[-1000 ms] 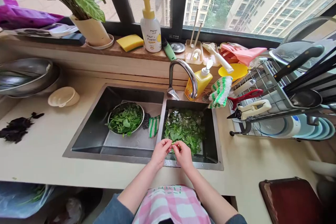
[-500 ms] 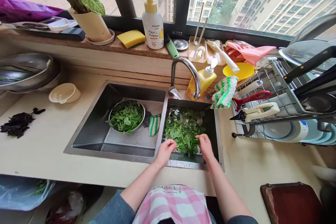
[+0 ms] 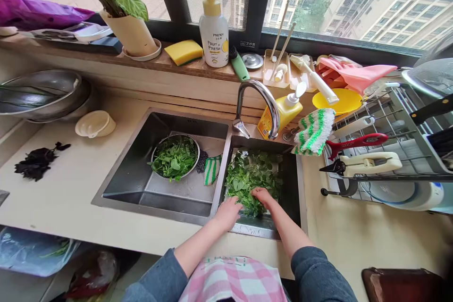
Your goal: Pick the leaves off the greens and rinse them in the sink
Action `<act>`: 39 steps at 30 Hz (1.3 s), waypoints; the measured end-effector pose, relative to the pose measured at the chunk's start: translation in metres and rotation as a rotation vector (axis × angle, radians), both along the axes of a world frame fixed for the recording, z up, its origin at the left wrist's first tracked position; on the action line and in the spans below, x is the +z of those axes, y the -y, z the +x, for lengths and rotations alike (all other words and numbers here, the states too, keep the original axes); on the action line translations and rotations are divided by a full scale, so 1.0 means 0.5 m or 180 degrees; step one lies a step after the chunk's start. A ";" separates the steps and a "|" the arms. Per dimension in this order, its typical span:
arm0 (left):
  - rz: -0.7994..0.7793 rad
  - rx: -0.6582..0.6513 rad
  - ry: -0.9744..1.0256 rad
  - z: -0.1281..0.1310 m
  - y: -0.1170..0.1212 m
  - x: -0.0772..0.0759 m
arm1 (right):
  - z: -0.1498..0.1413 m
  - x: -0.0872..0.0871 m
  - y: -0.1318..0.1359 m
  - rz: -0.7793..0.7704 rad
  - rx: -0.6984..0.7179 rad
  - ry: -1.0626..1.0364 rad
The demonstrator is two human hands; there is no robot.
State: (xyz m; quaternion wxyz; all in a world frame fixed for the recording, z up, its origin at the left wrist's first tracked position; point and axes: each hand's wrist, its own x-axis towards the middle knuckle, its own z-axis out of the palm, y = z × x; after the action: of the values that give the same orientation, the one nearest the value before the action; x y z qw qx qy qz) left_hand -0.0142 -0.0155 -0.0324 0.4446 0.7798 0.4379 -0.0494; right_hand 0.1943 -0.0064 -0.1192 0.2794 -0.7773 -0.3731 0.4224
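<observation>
So the loose leafy greens (image 3: 249,177) are in the smaller basin, and most of the pile lies forward of both hands, away from the body. The right hand (image 3: 262,196) is the nearer one, fingertips right in among the leaves at the pile's near side. The left hand (image 3: 227,213) is lower, over the front left corner, its fingers bent at the edge of the leaves. Both sets of fingers look curled, but honestly I can't tell if either has hold of a stem, the leaves hide too much. No real long axis to the heap either, stems point all over the place

Edges: the divider (image 3: 219,177) runs close along the left hand's side, and the front rim (image 3: 253,230) sits under the wrists. There's more room to the right, a dark strip between leaves and right-hand wall. The tap (image 3: 275,125) hangs over the back, well forward of the fingers. Over the divider, the metal bowl (image 3: 197,155) of greens sits with a striped cloth (image 3: 212,171) just beside it
</observation>
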 end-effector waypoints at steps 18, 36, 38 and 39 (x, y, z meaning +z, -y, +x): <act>-0.0689 0.1442 0.1509 0.033 -0.008 -0.009 | 0.008 0.197 0.075 -0.0045 0.0362 -0.1633; -0.1910 0.2341 0.2369 0.047 -0.038 0.036 | -0.097 0.255 0.070 0.0905 0.1467 0.0849; -0.1964 0.2521 0.2528 0.048 -0.038 0.041 | -0.106 0.232 0.056 0.0846 0.0609 0.0429; -0.2102 0.2656 0.2606 0.046 -0.040 0.043 | -0.106 0.222 0.049 0.0833 0.0251 0.0205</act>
State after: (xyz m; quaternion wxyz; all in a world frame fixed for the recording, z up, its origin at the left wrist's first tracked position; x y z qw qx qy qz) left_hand 0.0090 0.0043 -0.0109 0.7719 0.3241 0.4606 0.2950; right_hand 0.1415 -0.0309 -0.0081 0.3495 -0.7322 -0.4640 0.3556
